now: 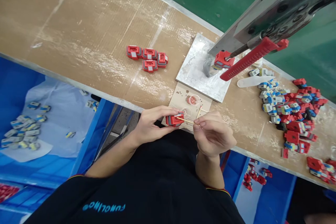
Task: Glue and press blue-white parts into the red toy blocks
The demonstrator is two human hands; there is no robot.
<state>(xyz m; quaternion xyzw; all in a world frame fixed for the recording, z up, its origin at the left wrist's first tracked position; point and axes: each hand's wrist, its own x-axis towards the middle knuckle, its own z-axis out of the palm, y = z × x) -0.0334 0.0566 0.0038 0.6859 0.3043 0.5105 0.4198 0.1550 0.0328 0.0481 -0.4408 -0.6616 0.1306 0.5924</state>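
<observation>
Left fingers (158,112) grip red toy (170,120) steady; right fingers (210,125) pinch thin stick (187,120), likely so tip reaches toy's hollow.

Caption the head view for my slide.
Left hand holds a red piece; right hand holds a thin stick, its tip at the piece.

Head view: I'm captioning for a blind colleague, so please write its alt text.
A left hand holds a red-and-gray block while the right hand holds a thin stick to it. Beyond, four similar blocks sit on a brown workbench, left of a metal plate.
</observation>
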